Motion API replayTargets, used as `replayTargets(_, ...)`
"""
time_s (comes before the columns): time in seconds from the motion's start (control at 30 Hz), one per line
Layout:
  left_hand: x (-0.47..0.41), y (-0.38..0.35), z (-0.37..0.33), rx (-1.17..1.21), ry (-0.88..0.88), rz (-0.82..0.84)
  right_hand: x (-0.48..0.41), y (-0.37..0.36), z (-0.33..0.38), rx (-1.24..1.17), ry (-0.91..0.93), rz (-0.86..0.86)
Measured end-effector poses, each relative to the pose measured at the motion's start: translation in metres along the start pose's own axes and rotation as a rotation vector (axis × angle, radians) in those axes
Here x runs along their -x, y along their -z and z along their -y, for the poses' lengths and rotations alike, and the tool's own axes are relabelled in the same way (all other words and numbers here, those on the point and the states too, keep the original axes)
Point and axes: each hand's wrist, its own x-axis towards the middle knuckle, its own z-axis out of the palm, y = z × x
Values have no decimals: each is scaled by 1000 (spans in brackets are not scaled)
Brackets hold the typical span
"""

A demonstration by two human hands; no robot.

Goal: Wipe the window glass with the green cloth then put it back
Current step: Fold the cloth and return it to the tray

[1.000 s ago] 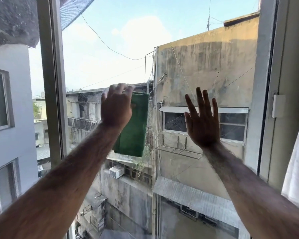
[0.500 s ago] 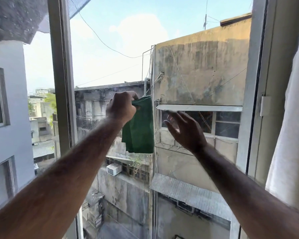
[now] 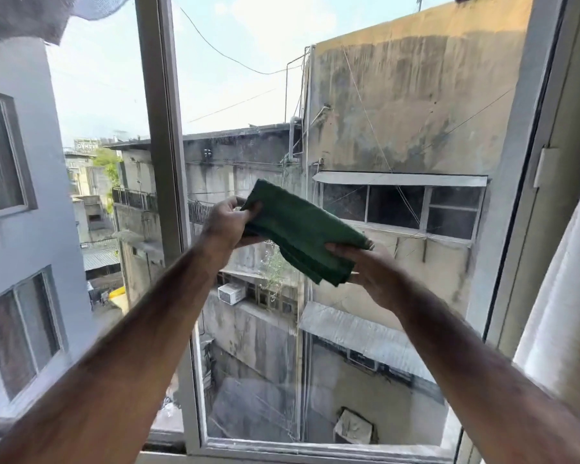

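The green cloth [image 3: 298,229] is folded and held flat in the air between both hands, a little in front of the window glass [image 3: 349,112]. My left hand [image 3: 226,224] pinches its upper left corner. My right hand [image 3: 370,269] grips its lower right end, thumb on top and fingers under it. The cloth is not touching the glass.
A white vertical window frame [image 3: 163,128] stands left of the hands, and another frame post [image 3: 516,162] stands at the right. A white curtain [image 3: 563,296] hangs at the far right. The sill [image 3: 315,450] runs along the bottom. Buildings show beyond the glass.
The left hand pulled the cloth off the glass and lowered it. The right hand left the pane and took hold of the cloth's other end. The view dropped, showing the sill.
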Motion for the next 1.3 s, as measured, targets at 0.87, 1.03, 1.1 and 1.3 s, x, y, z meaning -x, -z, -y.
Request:
replayTargets(0.87,349,101,456,-185,919,-30,306,-44,-410,9,-957,-263)
replayTargets(1.03,430,117,544,-300,1087,29,391,-46,-507,48,-1141,-260)
replayTargets(1.1,457,122,576,-351,1144,35,422,-50,-544,84,-1204,-242)
replayTargets(1.3,535,133,664,-549,1248,71,503,-68,-635,380,-1245,-256)
